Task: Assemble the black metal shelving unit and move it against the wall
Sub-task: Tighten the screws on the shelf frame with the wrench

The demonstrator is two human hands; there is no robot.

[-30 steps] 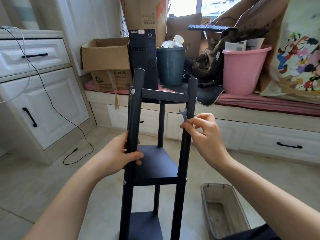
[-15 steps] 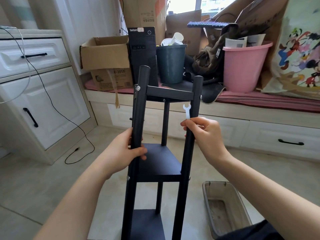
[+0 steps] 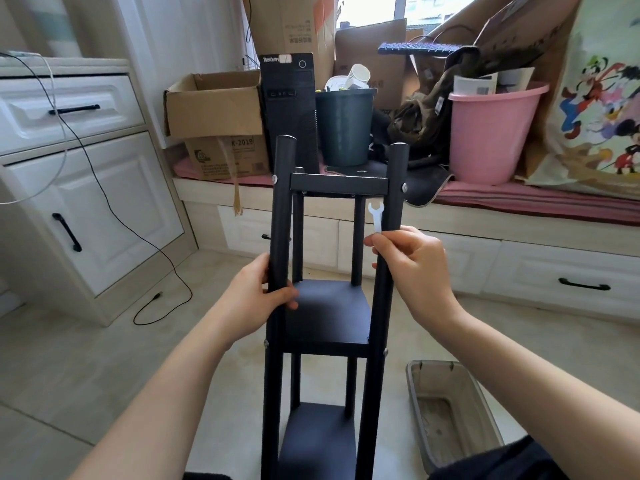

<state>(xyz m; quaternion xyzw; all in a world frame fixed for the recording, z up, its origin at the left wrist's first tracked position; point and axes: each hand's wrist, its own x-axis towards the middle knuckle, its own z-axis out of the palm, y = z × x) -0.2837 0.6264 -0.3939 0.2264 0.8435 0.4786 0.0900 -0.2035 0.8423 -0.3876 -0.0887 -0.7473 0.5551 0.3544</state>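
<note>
While the shelving unit [image 3: 329, 306] stands upright, left hand [image 3: 256, 299] grips its post, right hand [image 3: 412, 271] pinches a wrench [image 3: 375, 216].

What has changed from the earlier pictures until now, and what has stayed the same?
The right hand, pinching the small wrench, turned it from leaning left to nearly upright beside the right front post and closed onto that post. The shelving unit now faces the camera more squarely. Nothing was let go: the left hand still grips the left front post, and the shelves stay in place.

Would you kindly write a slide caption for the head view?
Left hand grips the black shelving unit while the right hand pinches a small white wrench.
</note>
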